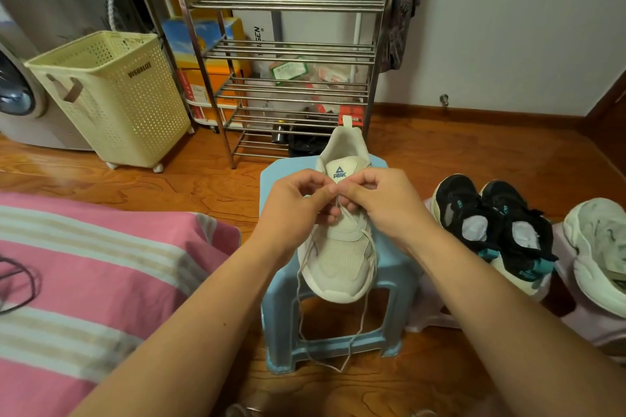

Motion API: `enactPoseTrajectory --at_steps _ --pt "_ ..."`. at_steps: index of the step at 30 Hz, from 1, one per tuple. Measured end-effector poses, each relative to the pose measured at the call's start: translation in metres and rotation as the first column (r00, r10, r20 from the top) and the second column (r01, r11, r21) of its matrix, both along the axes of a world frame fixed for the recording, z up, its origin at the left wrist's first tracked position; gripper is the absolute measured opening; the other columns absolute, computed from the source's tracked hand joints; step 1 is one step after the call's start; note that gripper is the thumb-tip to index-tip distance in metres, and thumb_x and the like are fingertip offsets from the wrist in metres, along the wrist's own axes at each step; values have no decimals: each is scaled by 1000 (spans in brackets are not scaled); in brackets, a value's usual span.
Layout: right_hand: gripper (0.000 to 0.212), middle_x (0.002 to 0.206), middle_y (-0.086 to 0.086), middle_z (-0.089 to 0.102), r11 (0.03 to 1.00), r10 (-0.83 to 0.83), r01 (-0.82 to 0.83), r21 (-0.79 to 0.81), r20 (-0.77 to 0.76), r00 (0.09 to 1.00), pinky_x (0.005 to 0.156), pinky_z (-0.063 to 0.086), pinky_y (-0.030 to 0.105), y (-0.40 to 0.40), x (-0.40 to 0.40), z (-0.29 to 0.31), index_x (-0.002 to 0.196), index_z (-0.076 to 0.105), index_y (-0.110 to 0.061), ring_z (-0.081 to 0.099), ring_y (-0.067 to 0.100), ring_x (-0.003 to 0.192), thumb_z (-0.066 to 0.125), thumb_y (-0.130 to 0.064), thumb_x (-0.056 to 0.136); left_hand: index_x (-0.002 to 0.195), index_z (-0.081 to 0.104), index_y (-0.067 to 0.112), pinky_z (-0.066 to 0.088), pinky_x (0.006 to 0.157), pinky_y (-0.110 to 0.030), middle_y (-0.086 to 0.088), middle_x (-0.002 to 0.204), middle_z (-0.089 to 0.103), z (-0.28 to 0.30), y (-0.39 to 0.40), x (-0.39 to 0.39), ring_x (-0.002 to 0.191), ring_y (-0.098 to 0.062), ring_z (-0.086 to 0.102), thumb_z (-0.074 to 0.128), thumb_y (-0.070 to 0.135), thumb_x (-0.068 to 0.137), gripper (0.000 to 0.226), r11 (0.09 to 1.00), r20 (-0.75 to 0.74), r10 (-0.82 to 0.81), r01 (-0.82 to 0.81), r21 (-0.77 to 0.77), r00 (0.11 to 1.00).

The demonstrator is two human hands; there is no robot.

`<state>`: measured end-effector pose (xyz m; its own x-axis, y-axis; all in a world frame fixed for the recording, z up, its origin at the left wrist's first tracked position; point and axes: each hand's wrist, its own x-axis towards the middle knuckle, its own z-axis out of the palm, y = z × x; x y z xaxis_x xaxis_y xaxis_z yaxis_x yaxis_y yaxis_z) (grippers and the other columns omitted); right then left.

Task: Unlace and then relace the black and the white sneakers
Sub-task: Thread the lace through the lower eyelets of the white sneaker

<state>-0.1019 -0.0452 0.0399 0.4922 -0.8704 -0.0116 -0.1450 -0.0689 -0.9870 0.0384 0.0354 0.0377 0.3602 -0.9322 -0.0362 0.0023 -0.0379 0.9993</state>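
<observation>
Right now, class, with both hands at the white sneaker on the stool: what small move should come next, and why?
Probably draw the lace through the eyelet. The left hand and right hand pinch it just below the tongue of the white sneaker, and long slack dangles past the blue stool.

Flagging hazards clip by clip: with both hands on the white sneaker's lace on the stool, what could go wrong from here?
1. The white sneaker overhangs the stool's front edge; a hard pull by the left hand or right hand might tip it off.
2. The lace dangles in long loops through the stool's frame toward the floor; it could snag or knot.
</observation>
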Motion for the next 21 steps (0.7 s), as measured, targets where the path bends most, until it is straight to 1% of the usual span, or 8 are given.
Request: enactPoseTrajectory --at_steps 4,7,10,14,16,18,20,21 --pt "9 73 6 73 1000 1 -1 12 7 1000 63 53 19 -2 2 -1 93 76 -5 61 7 62 71 -12 92 97 72 6 62 73 -40 -21 83 73 -2 -3 1 67 -23 68 68 9 96 5 998 135 56 -52 -35 989" --pt "11 81 10 75 998 55 -55 11 3 998 71 56 20 -3 -1 1 100 75 0 68 9 69 71 -3 90 93 74 9 61 74 -36 -17 80 74 -3 -3 3 69 -21 68 69 8 95 5 997 128 68 -63 -40 990" --pt "16 86 13 77 998 66 -66 19 -31 997 79 60 24 -2 -3 2 98 75 -5 74 15 78 76 2 84 91 74 12 58 71 -31 -15 80 73 -4 -3 1 69 -19 69 71 10 94 5 997 121 72 -69 -31 990" --pt "15 82 8 76 998 24 -29 -57 -88 996 78 60 27 0 0 -2 85 76 -17 72 15 78 80 -3 82 89 76 15 59 73 -29 -8 82 74 -2 0 -2 78 -21 72 71 14 94 7 996 181 91 -87 -28 979" --pt "11 74 0 74 997 -16 9 -77 -91 996 70 56 22 2 2 -5 82 76 -18 68 7 71 81 -8 82 90 78 16 61 77 -32 -3 82 76 -1 2 -3 83 -22 72 68 14 96 12 996 216 92 -89 -24 972" --pt "8 72 -5 72 993 -71 61 -101 -97 993 65 51 19 4 4 -9 83 77 -19 66 4 69 82 -13 82 96 79 19 58 76 -25 3 86 76 0 6 -3 85 -13 71 61 13 99 19 997 308 77 -77 -10 948" --pt "8 76 -6 74 985 -108 92 -145 -105 989 67 52 22 7 5 -13 85 79 -23 68 8 75 82 -17 83 108 79 23 50 75 -9 9 100 75 1 11 0 96 -4 68 57 10 99 27 998 405 45 -56 15 913" --pt "8 78 -7 74 982 -117 99 -159 -109 987 68 52 24 8 5 -15 86 79 -25 69 9 77 82 -18 83 114 77 25 47 77 -6 11 107 74 1 13 2 102 -1 65 57 10 99 29 999 452 24 -39 24 892"
